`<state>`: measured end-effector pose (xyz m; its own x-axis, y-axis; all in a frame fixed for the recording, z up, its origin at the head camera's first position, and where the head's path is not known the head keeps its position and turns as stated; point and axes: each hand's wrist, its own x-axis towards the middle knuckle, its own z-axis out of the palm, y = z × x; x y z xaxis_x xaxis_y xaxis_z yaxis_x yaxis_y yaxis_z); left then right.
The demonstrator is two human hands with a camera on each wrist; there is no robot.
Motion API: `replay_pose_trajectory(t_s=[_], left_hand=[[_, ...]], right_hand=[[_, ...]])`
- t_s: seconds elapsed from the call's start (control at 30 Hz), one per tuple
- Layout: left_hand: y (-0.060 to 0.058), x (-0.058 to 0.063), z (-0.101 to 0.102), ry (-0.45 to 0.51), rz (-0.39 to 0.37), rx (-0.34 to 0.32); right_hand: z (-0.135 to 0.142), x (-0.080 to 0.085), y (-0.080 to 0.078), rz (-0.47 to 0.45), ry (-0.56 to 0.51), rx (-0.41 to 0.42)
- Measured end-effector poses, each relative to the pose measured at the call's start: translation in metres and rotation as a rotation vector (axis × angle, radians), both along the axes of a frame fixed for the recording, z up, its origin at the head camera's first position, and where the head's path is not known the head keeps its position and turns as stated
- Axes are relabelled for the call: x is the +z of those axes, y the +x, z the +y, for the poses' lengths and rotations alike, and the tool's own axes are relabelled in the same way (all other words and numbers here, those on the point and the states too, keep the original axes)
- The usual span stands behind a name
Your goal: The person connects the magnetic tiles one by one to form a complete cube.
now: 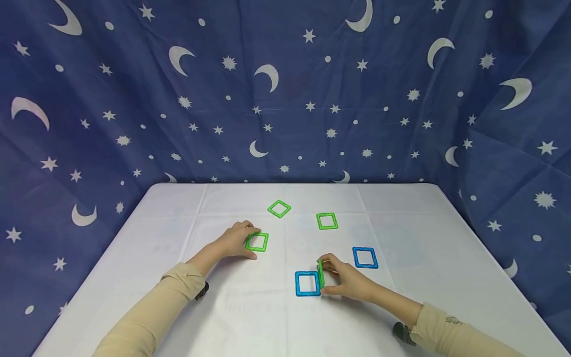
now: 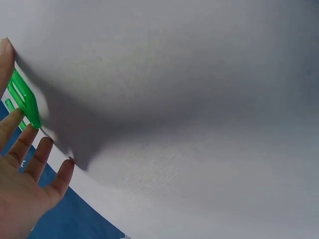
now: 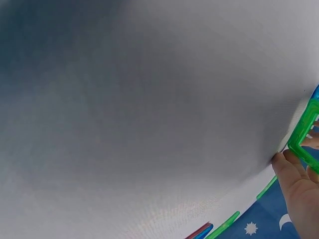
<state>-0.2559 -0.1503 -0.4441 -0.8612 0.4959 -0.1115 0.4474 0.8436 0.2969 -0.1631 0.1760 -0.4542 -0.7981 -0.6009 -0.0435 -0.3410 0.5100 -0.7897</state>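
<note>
In the head view my left hand (image 1: 235, 241) has its thumb and fingertips on the left side of a green square magnetic tile (image 1: 266, 242), holding it at the table surface. The left wrist view shows this green tile (image 2: 29, 102) tilted between thumb and fingers, the other fingers spread. My right hand (image 1: 350, 281) pinches a second green square tile (image 1: 320, 274), standing on edge along the right side of a blue square tile (image 1: 297, 283) that lies flat. At the right wrist view's edge, that green tile (image 3: 299, 132) partly shows beside the fingers.
Farther back on the white table (image 1: 178, 208) lie a green tile turned cornerwise (image 1: 285, 213) and another green square tile (image 1: 328, 227). A second blue square tile (image 1: 366, 248) is right of centre, beyond my right hand. A dark blue curtain (image 1: 285, 99) with moons and stars hangs behind.
</note>
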Motion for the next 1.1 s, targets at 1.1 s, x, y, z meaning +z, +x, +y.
replay_pose_trajectory(t_s=[1.1], left_hand=[[0.0019, -0.0014, 0.0031, 0.074, 0.011, 0.005]], right_hand=[[0.0012, 0.0007, -0.0014, 0.023, 0.042, 0.003]])
